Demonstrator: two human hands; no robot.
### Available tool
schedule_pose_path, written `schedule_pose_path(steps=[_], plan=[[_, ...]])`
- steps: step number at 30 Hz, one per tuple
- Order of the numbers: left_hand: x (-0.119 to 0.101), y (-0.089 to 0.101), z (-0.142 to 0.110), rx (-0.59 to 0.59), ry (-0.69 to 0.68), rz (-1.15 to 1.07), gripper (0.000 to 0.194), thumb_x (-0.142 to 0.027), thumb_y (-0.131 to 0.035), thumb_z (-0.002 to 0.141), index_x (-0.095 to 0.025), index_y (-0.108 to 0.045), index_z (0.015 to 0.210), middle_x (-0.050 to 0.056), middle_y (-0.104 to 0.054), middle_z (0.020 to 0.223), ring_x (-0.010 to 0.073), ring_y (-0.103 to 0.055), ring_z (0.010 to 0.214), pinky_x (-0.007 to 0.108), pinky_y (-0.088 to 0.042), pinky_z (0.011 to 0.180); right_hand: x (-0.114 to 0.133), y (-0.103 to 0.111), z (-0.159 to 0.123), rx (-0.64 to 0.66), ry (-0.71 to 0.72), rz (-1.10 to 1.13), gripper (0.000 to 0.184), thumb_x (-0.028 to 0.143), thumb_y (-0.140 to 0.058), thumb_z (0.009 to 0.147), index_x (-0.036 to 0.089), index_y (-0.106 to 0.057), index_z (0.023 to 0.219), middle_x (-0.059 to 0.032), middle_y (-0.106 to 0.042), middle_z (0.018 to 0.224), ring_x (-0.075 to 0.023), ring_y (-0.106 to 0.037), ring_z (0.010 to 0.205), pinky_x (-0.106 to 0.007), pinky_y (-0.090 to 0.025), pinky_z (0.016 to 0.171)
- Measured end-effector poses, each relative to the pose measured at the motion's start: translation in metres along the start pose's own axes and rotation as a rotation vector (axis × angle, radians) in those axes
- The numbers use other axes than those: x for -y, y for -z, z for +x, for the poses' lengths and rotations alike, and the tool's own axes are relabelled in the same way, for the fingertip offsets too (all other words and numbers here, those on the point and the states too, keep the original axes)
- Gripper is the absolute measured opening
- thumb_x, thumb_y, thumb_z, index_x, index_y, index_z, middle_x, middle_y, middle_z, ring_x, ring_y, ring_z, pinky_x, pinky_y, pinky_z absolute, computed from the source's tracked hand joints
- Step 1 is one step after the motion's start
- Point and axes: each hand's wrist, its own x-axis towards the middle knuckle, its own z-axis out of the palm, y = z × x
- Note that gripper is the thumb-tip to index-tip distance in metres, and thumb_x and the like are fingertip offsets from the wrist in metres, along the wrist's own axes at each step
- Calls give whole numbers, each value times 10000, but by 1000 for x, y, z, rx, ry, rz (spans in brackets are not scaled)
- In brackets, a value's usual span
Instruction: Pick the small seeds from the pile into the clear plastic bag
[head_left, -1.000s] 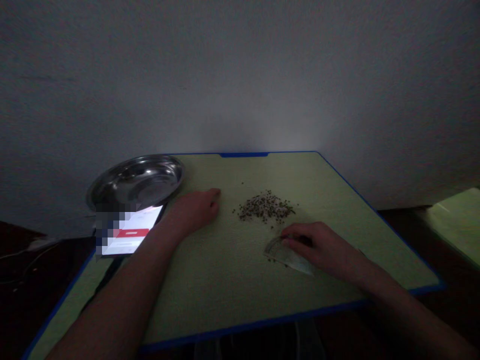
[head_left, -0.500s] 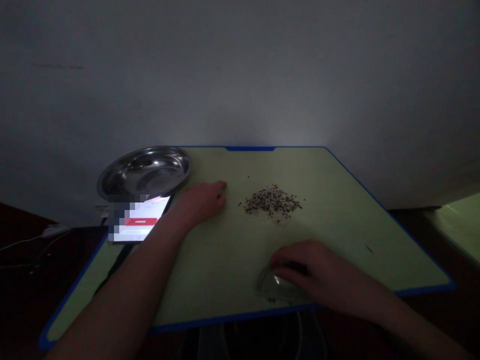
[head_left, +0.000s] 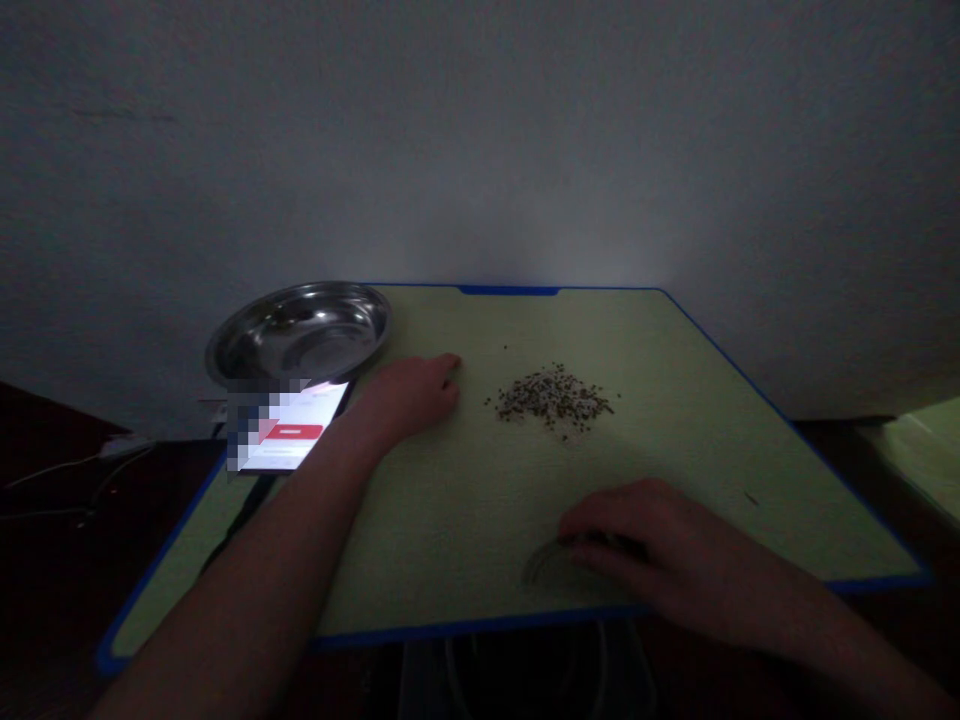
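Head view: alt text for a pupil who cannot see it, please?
Right hand holds a blurred, see-through curved piece over a pale green, blue-edged table, in front of a pile of small dark and whitish bits; left hand lies near a shiny, round metal basin.

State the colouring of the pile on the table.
The pile is speckled: dark bits mixed among whitish ones. Seen best in the head view.

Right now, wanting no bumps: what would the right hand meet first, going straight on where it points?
Probably the left forearm, across the tabletop from the right hand, though how high the forearm hangs is unclear.
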Motion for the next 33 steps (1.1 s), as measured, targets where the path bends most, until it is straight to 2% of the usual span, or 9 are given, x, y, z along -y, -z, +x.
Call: schedule_pose_path(steps=[6,10,13,17,21,24,27,29,33], plan=[[-2,4,-4,13,5,-9,530,-308,-373,885,-211,-506,1389,147,-710,1146,298,-686,957,391,-506,791,-23,20,7,-98,-87,5,229,345,-528,949,211,-680,843,8,-684,755,-129,-604,671,-253,-426,612],[0,3,-4,16,9,-22,518,-288,-386,888,-229,-516,1386,133,-710,1158,285,-682,975,387,-502,812,-27,20,22,-112,-110,-12,230,311,-518,945,194,-648,795,12,-636,703,-119,-560,631,-247,-388,578],[1,2,-1,-39,-10,-110,440,-277,-411,889,-258,-602,1284,95,-710,1164,255,-676,979,358,-493,816,-24,17,39,-96,-101,-39,182,272,-545,919,191,-653,799,11,-635,696,-117,-549,623,-245,-365,570],[3,3,1,-143,5,-255,299,-326,-478,881,-193,-640,1094,82,-731,976,208,-670,818,302,-475,688,-26,22,58,-118,-94,-165,159,233,-549,897,183,-663,798,-8,-649,707,-130,-543,620,-257,-341,567],[5,6,1,-130,-10,-249,228,-318,-463,890,-188,-646,930,72,-723,902,188,-646,747,296,-437,654,-38,41,63,-149,-87,-211,192,254,-521,908,181,-659,796,-12,-636,691,-137,-537,611,-264,-345,569],[5,8,1,-117,-24,-227,222,-307,-455,884,-195,-645,892,60,-716,864,177,-626,709,290,-406,627,-53,62,64,-245,-118,-101,245,336,-502,917,180,-649,798,-19,-628,693,-143,-539,619,-266,-380,571],[4,9,0,-106,-44,-223,218,-297,-449,875,-192,-641,861,58,-708,849,173,-613,689,284,-383,610,-73,86,69,-359,-235,55,259,415,-535,869,183,-616,789,-23,-611,692,-134,-537,578,-259,-408,531],[3,11,-1,-80,-49,-220,219,-292,-447,871,-189,-639,856,59,-706,848,173,-610,686,282,-375,607,-87,98,75,-334,-342,136,263,443,-556,838,191,-572,767,1,-572,616,-108,-494,464,-246,-386,447],[2,14,-1,-54,-40,-202,228,-296,-438,873,-187,-638,856,58,-698,822,170,-602,667,279,-360,596,-112,105,83,-286,-396,185,249,415,-585,802,165,-588,803,18,-539,502,-112,-496,403,-246,-407,410]])
